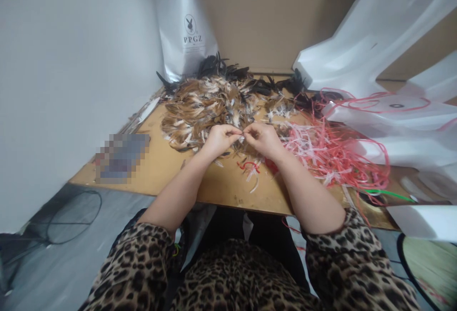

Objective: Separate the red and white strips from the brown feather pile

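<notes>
My left hand [222, 140] and my right hand [263, 139] meet over the middle of the table, both pinched closed, fingertips almost touching. Between them is something small and pale, probably part of a feather, too small to make out well. Just beyond and to the left spreads a large heap of brown and white feathers [200, 106]. Black feathers [217, 66] lie along its far edge. A smaller bunch of feathers [280, 106] sits behind my right hand. Short red and white ribbon pieces [252, 167] lie on the table in front of my wrists.
A tangled pile of red, pink and white ribbons [335, 154] covers the right of the wooden table [221, 187]. A white printed bag [185, 25] stands at the back left. White plastic sheeting [392, 130] lies at the right. A blurred flat object [121, 161] rests at the left.
</notes>
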Demonstrator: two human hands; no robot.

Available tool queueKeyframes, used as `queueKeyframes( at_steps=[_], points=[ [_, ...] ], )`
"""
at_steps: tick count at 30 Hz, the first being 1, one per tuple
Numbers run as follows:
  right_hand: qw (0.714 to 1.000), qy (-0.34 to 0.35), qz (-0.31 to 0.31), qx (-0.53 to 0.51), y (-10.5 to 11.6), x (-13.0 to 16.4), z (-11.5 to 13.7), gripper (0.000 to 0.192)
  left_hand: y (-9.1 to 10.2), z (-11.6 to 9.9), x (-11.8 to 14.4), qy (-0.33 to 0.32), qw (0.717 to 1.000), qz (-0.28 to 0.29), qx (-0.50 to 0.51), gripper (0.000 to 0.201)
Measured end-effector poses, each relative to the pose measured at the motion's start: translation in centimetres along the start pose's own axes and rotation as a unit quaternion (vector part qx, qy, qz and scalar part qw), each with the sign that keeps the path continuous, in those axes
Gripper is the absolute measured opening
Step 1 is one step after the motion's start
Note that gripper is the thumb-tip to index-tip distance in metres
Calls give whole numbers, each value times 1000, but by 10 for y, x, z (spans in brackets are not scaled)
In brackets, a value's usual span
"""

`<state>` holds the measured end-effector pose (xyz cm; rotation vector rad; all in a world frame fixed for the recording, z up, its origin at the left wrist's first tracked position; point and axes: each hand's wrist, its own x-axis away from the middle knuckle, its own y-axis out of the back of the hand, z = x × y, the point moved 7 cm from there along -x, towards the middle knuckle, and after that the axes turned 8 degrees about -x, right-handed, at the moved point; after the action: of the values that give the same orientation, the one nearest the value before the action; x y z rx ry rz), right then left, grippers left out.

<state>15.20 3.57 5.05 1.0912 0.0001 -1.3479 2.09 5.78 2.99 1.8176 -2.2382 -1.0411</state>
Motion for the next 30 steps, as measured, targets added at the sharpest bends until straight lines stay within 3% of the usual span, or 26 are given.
queueKeyframes(
  at_steps=[6, 11, 16, 22, 26, 30],
  points=[
    [999, 17, -4, 28, 1, 1, 4, 10, -1, 1, 1, 4, 1000, 12, -3, 13],
    [998, -20, -5, -51, -4, 1, -3, 12, 8, -15, 3, -108, 985, -61, -123, 8],
    [983, -89, -13, -163, -7, 1, -14, 17, 15, -28, 8, -182, 964, -104, -161, 9],
    [985, 12, -144, -98, 30, -2, 10, 13, 11, -36, 11, -231, 952, -87, -182, 11],
    [992, 56, -51, -98, 20, -5, 17, 10, 8, -40, 13, -259, 946, -72, -179, 12],
    [994, 40, 5, -102, 8, -5, 9, 10, 7, -41, 14, -271, 943, -70, -182, 14]
  ],
)
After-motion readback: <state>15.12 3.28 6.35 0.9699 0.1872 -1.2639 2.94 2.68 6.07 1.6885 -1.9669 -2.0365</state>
